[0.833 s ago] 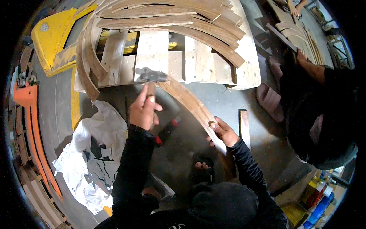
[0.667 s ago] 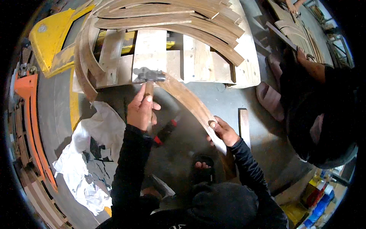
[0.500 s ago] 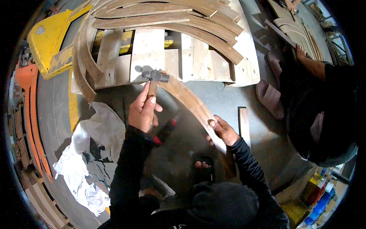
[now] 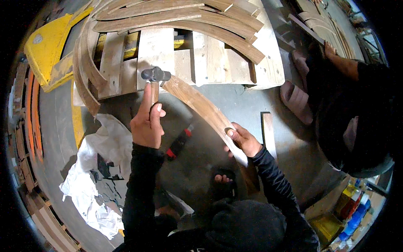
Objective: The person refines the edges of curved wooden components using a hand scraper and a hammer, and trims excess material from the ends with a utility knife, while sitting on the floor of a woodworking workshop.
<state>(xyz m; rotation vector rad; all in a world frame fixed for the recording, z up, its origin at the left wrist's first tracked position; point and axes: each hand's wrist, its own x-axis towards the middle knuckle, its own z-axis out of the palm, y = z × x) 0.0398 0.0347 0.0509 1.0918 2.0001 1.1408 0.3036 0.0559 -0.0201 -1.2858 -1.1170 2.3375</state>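
My left hand (image 4: pixel 147 122) is wrapped round the wooden handle of a hammer (image 4: pixel 156 74), forefinger stretched up along it. The dark metal head points right, close to the far end of a curved wooden slat (image 4: pixel 197 103); whether they touch I cannot tell. Toward its near end, my right hand (image 4: pixel 245 140) grips that slat, thumb on top and fingers beneath. The slat slants from upper left to lower right over the floor. Its lowest part is in shadow beside my right sleeve.
Several curved slats (image 4: pixel 226 33) lie on a pale wooden pallet (image 4: pixel 156 46) ahead. A red-and-black tool (image 4: pixel 178 145) and white cloth (image 4: pixel 88 185) lie on the floor. A short wooden strip (image 4: pixel 268 134) is at right, near another person's slippered foot (image 4: pixel 296 103). Bottles (image 4: pixel 354 214) stand lower right.
My left hand has moved the hammer left and slightly away from me, off the slat's end. My right hand keeps its grip on the slat. The view has shifted a little.
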